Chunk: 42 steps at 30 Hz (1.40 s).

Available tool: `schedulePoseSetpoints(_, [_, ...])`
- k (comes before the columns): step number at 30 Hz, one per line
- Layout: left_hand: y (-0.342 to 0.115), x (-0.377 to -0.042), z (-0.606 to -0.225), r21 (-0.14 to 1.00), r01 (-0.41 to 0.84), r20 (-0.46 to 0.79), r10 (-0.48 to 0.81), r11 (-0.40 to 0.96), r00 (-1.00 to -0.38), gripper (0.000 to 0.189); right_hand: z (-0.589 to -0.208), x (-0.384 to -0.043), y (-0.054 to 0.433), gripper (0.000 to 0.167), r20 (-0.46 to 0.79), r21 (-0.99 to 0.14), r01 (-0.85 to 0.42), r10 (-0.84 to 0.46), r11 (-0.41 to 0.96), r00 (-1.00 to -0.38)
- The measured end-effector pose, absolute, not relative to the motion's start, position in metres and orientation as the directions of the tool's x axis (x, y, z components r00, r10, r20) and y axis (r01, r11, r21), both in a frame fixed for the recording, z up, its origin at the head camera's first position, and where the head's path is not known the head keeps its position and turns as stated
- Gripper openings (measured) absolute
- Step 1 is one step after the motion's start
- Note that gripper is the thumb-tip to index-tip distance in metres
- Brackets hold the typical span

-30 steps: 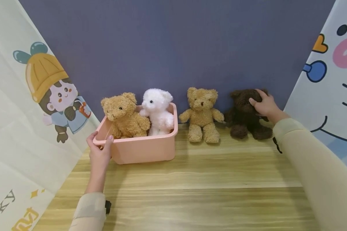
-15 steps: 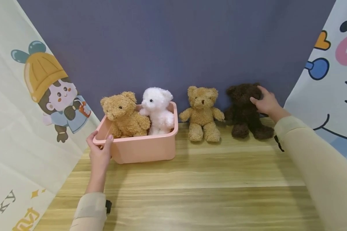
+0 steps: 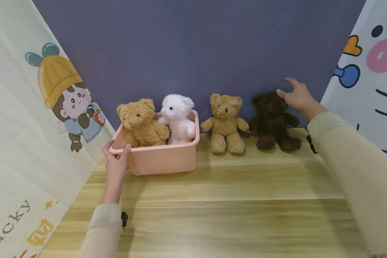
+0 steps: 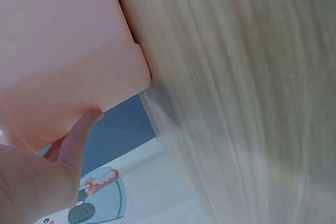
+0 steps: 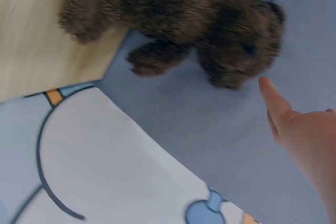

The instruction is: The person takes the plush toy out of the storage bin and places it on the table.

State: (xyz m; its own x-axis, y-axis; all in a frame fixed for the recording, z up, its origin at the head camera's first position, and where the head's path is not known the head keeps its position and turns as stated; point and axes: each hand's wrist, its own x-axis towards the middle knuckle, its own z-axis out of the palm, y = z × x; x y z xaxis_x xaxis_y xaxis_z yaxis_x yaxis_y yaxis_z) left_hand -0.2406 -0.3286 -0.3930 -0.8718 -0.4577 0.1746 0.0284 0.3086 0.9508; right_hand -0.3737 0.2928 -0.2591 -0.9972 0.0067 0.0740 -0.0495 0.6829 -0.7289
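My left hand (image 3: pixel 116 165) grips the left end of a pink plastic bin (image 3: pixel 162 159), thumb over the near rim. In the left wrist view the bin's wall (image 4: pixel 58 35) rises above the hand. Inside the bin sit a golden-brown teddy bear (image 3: pixel 145 125) and a white plush toy (image 3: pixel 177 120). At the right, my right hand (image 3: pixel 298 95) hovers with fingers extended by the head of a dark brown teddy bear (image 3: pixel 272 122), holding nothing. The right wrist view has its fingertips just off that bear's head (image 5: pixel 239 45). Between bin and dark bear sits a light tan teddy bear (image 3: pixel 226 125).
The wood-grain table (image 3: pixel 232 215) carries everything. A dark blue-grey backdrop (image 3: pixel 193 46) stands right behind the toys. White cloth panels with cartoon prints flank it, a figure in a yellow hat (image 3: pixel 67 93) at left and a pig snout (image 3: pixel 382 57) at right.
The right hand has released the dark bear's head and lifted up off it. The bear now sits a little more upright against the backdrop. The left hand keeps its hold on the bin.
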Motion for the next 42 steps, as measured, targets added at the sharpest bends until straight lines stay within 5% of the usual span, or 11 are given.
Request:
schedulePoseSetpoints(15, [-0.348,-0.261,-0.408,0.960,0.023,0.156,-0.468,0.277,-0.870,0.086,-0.207,-0.390,0.214,0.078,0.054,-0.716,-0.129,-0.130,0.686,-0.990])
schedulePoseSetpoints(34, [-0.334,-0.251,-0.405,0.953,0.056,0.194,-0.461,0.297,-0.866,0.084,-0.218,-0.395,0.079,0.080,0.088,-0.752,-0.314,-0.384,0.580,-0.919])
schedulePoseSetpoints(42, [-0.328,-0.249,-0.399,0.948,0.047,0.199,-0.470,0.315,-0.860,0.084,-0.233,-0.404,0.005,0.094,0.092,-0.647,-0.432,-0.497,0.629,-0.863])
